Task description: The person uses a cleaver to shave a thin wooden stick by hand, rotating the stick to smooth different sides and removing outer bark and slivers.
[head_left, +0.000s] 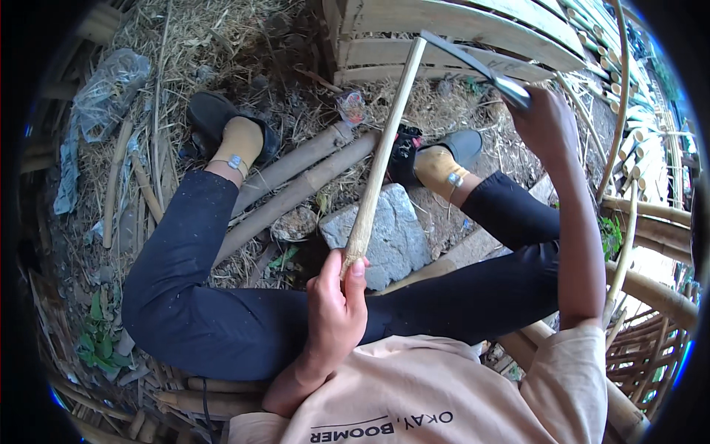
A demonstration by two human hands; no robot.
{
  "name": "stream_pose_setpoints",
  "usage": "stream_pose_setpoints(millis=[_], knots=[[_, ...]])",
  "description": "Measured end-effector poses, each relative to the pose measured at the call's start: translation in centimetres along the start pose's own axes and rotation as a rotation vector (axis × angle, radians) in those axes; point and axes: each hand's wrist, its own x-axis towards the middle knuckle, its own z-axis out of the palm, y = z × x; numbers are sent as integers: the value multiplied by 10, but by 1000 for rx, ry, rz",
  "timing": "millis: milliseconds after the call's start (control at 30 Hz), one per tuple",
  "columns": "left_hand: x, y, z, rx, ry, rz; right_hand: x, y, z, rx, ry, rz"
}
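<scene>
My left hand (336,314) is closed round the lower end of a long, pale bamboo stick (384,152), thumb along its near side. The stick slants up and away, its far end in front of the wooden slats. Raised at the upper right, my right hand (546,127) grips a long knife (467,61) by its handle, which the fingers mostly cover. The narrow blade points left, and its tip appears at the stick's far end; whether they touch I cannot tell.
A large grey stone (396,229) lies between my legs, beside thick bamboo poles (296,185). Pale wooden slats (444,33) stand ahead. Straw (192,52) and a clear plastic bag (111,92) lie at the left. Cut bamboo (629,148) is stacked at the right.
</scene>
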Motion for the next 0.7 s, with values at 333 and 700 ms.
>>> stream_pose_setpoints(millis=[333,700], knots=[[6,0,-10,-331,-32,-176,-84,-47,3,506,-313,-113],[-3,-4,3,20,-72,-61,-81,-60,36,256,-269,-313]])
